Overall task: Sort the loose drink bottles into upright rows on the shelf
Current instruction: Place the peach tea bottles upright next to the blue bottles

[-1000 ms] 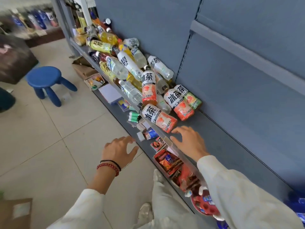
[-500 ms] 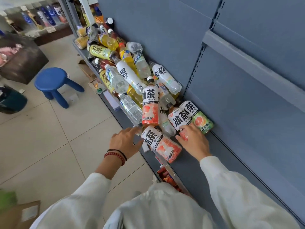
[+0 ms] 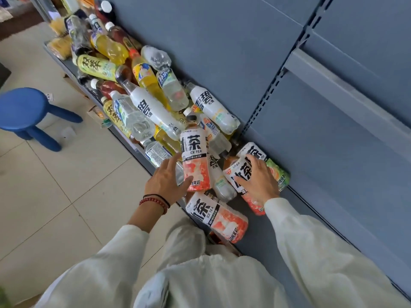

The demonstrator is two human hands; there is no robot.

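Observation:
A heap of loose drink bottles (image 3: 142,107) lies on its side along the grey shelf (image 3: 289,232). My left hand (image 3: 165,182) reaches in with straight fingers beside a pink ice tea bottle (image 3: 195,161), and its thumb touches the lower label. My right hand (image 3: 260,181) lies over a second ice tea bottle (image 3: 239,172), thumb on the label and fingers wrapped over its side. A third ice tea bottle (image 3: 220,218) lies flat at the shelf's front edge, between my arms. A green-labelled bottle (image 3: 279,175) sits behind my right hand, against the back panel.
A blue stool (image 3: 24,110) stands on the tiled floor to the left. An upper shelf (image 3: 347,92) juts out above on the right. Bare grey shelf runs right of my right arm. White sleeves and clothing fill the lower frame.
Both hands moved forward onto the pile. The left went from the shelf edge to the pink ice tea bottle. The right settled over the second ice tea bottle.

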